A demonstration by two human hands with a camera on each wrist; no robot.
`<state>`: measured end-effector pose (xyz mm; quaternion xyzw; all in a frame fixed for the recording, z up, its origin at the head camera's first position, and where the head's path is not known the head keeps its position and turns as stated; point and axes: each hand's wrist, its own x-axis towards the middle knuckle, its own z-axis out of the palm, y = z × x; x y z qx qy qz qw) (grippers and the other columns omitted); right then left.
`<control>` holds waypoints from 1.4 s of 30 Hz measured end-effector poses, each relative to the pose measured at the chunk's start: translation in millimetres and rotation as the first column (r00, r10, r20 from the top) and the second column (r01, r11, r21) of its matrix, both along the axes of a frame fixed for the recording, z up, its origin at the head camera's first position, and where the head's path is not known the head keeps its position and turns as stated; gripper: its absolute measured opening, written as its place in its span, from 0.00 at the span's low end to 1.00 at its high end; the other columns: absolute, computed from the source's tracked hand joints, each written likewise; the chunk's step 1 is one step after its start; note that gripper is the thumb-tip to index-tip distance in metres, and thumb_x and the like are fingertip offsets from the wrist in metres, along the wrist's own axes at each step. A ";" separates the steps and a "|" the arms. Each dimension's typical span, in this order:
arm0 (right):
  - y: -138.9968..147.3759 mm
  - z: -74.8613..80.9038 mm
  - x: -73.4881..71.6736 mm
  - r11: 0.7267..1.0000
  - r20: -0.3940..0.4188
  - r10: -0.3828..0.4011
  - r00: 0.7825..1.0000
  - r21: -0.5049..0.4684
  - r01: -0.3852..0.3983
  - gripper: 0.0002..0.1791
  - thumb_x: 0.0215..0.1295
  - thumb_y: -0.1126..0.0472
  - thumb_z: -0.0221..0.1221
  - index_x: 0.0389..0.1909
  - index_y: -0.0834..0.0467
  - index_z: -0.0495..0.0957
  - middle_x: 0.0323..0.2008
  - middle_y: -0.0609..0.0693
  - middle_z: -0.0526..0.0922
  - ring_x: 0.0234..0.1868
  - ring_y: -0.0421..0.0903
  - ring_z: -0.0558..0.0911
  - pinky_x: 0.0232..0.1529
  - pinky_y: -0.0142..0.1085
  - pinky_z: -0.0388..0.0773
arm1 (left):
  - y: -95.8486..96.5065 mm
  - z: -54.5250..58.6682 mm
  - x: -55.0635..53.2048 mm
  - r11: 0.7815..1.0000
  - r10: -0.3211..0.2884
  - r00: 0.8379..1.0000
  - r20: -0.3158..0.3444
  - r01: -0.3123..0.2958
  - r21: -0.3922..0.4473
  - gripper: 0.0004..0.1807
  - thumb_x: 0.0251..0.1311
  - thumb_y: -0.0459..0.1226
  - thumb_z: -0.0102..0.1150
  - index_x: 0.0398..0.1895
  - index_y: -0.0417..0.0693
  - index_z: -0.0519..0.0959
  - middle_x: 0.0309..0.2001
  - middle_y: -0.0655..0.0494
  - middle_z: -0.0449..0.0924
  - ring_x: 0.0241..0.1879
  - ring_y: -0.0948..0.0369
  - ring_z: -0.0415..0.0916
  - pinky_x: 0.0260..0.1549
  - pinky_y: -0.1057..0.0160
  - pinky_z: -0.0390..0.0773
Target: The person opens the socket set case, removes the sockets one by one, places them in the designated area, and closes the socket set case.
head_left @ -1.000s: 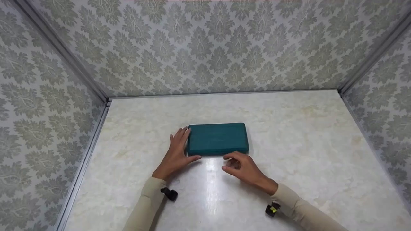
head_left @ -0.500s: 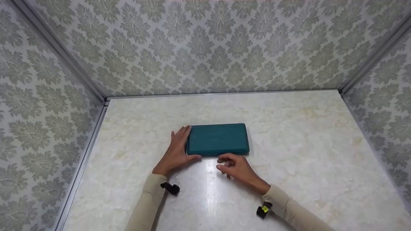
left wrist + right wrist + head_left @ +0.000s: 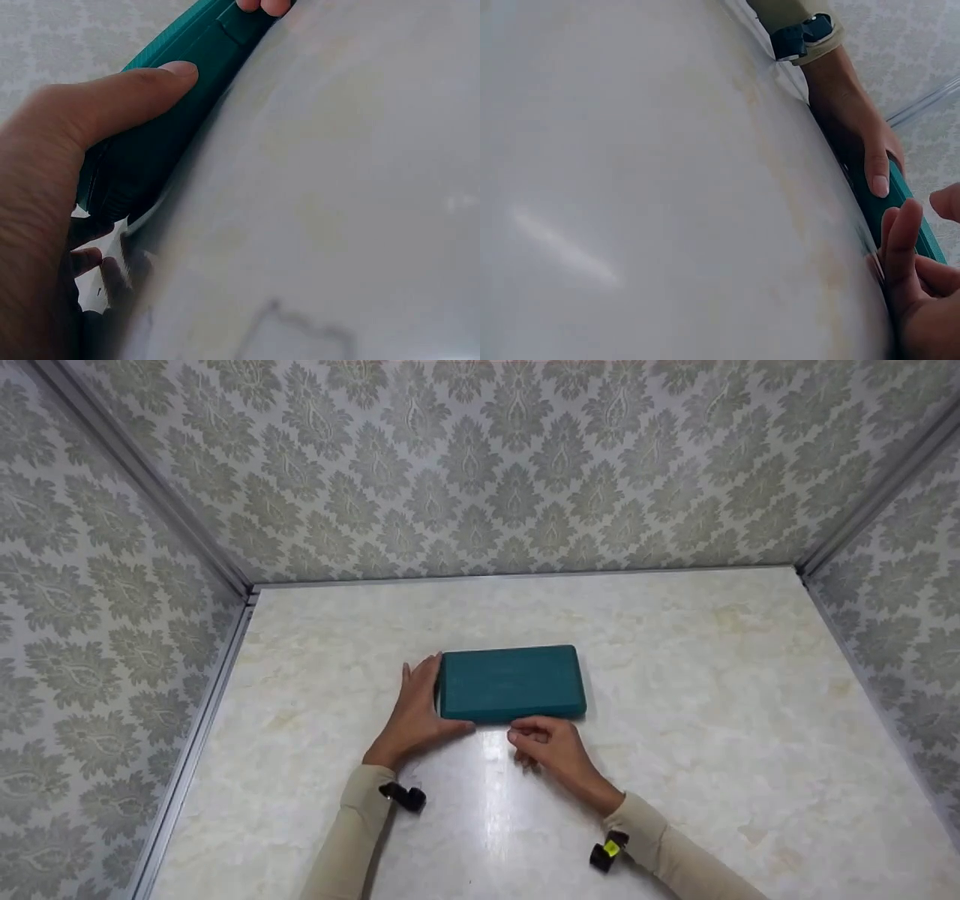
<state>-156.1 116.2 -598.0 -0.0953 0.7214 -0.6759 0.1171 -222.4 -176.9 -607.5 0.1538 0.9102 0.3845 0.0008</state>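
A flat, rectangular teal case with rounded corners lies closed on the table. My left hand holds its left end, the thumb along the front side and the other fingers at the left side. In the left wrist view, that thumb presses on the case's front face, near a raised tab. My right hand is at the front edge, right of the middle, with loosely bent fingers. Its fingertips meet the front face beside the tab. The right wrist view has the right thumb apart from the fingers.
The table has a pale, marbled, glossy top. Patterned wall panels stand at its back and both sides, joined by grey metal rails. Each sleeve carries a small black camera, left and right.
My right hand has slid left along the front edge, and its thumb has come closer to the index finger. The left hand stays at the left end. The case has hardly moved.
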 end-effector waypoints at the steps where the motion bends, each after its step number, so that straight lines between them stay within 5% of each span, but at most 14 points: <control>1: -2.1 0.0 0.6 1.000 0.025 -0.026 0.999 -0.016 0.026 0.20 0.76 0.59 0.70 0.59 0.71 0.86 0.38 0.64 0.91 0.29 0.44 0.89 0.30 0.32 0.84 | -0.1 0.3 0.5 1.000 0.008 1.000 0.015 -0.009 0.012 0.77 0.45 0.68 0.80 0.92 0.47 0.48 0.88 0.44 0.53 0.89 0.45 0.41 0.86 0.42 0.30; 9: -21.4 -0.5 5.8 0.959 0.158 -0.234 0.959 -0.127 0.254 0.17 0.77 0.59 0.69 0.50 0.73 0.88 0.40 0.67 0.91 0.30 0.45 0.90 0.34 0.35 0.89 | -4.7 1.4 0.6 0.995 0.022 0.995 0.098 -0.031 0.096 0.73 0.50 0.63 0.84 0.92 0.50 0.50 0.89 0.42 0.50 0.88 0.37 0.25 0.82 0.28 0.41; 20: -38.7 1.5 0.9 0.801 0.353 -0.379 0.855 -0.338 0.494 0.17 0.76 0.64 0.70 0.46 0.78 0.84 0.37 0.65 0.92 0.24 0.44 0.88 0.29 0.35 0.89 | -5.2 2.4 -4.0 0.995 0.008 0.994 0.107 -0.019 0.098 0.72 0.51 0.67 0.81 0.91 0.48 0.51 0.88 0.40 0.51 0.88 0.37 0.26 0.82 0.28 0.41; 31: -40.5 4.1 0.7 0.760 0.426 -0.403 0.810 -0.337 0.556 0.18 0.75 0.64 0.71 0.46 0.80 0.84 0.32 0.61 0.91 0.24 0.43 0.87 0.27 0.32 0.87 | -2.5 3.2 -1.6 0.999 0.030 0.997 0.076 -0.033 0.036 0.72 0.51 0.67 0.81 0.91 0.48 0.52 0.87 0.39 0.52 0.88 0.36 0.28 0.82 0.28 0.42; 42: -40.6 4.5 2.3 0.729 0.436 -0.457 0.775 -0.316 0.607 0.16 0.72 0.66 0.73 0.43 0.79 0.86 0.29 0.61 0.90 0.22 0.44 0.86 0.26 0.33 0.87 | -1.9 7.1 0.7 1.000 0.011 0.992 0.125 -0.014 0.028 0.71 0.53 0.68 0.79 0.92 0.53 0.51 0.89 0.40 0.47 0.87 0.35 0.22 0.81 0.25 0.44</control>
